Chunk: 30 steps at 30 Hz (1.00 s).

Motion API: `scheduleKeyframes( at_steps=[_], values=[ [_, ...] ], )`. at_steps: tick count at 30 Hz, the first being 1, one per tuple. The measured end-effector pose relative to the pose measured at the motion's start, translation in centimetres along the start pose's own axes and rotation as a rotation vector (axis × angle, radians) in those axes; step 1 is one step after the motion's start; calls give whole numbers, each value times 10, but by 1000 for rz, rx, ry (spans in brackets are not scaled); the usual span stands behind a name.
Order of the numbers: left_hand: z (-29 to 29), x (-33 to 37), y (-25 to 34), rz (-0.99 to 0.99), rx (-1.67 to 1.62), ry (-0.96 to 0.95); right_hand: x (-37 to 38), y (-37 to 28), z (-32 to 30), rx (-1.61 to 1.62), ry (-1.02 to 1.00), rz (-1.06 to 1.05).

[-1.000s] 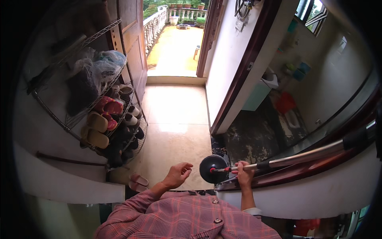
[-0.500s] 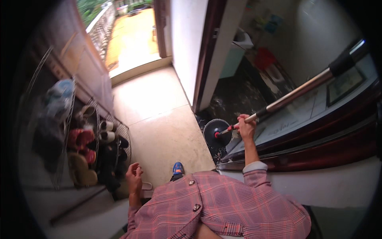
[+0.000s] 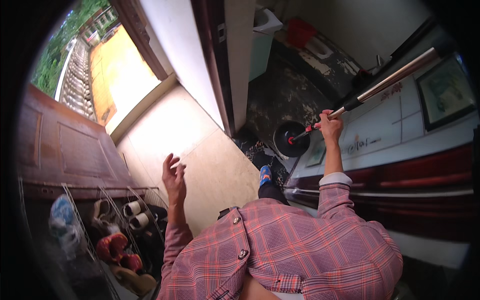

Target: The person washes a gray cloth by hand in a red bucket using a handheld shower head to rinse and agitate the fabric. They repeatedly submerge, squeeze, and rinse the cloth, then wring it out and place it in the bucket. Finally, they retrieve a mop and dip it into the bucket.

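Observation:
My right hand (image 3: pixel 330 126) is closed around the pole of a mop (image 3: pixel 397 75), low down near the red joint. The mop's round black disc head (image 3: pixel 285 140) is at the lower end, over the dark floor of the doorway. Its metal pole slants up to the right, where its far end fades into shadow. My left hand (image 3: pixel 174 179) hangs above the pale floor tiles with its fingers apart and slightly curled, holding nothing. One foot in a blue and orange shoe (image 3: pixel 265 175) is beside the doorway, a little below the mop head.
A wire shoe rack (image 3: pixel 80 215) with several shoes and plastic bags stands at lower left, by a brown wooden door (image 3: pixel 70 140). A dark door frame (image 3: pixel 215 65) borders the wet-looking room. A red basin (image 3: pixel 300 32) sits inside it. A raised sill (image 3: pixel 142 107) edges the bright terrace.
My view has turned and moved toward the dark doorway. The mop has come along in my right hand. My left hand has risen, and my foot has stepped up to the doorway.

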State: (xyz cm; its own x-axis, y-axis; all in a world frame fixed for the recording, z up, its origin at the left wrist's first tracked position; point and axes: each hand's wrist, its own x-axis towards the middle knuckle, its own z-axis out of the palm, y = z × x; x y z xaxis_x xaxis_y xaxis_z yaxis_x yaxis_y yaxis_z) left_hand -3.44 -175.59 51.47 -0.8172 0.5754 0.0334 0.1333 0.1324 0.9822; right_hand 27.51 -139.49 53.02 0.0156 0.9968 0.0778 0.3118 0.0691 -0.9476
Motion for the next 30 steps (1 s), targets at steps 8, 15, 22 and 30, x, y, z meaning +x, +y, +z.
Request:
scheduleKeyframes(
  at_steps=[8, 15, 22, 30],
  values=[
    [201, 181, 40, 174, 439, 82, 152, 29, 26, -152, 31, -104],
    [258, 275, -21, 185, 61, 275, 285, 35, 35, 47, -158, 39],
    [278, 281, -22, 87, 112, 434, 416, -9, 44, -78, -93, 25],
    [286, 266, -8, -208, -29, 697, 580, -35, 74, -21, -81, -31]
  ],
)
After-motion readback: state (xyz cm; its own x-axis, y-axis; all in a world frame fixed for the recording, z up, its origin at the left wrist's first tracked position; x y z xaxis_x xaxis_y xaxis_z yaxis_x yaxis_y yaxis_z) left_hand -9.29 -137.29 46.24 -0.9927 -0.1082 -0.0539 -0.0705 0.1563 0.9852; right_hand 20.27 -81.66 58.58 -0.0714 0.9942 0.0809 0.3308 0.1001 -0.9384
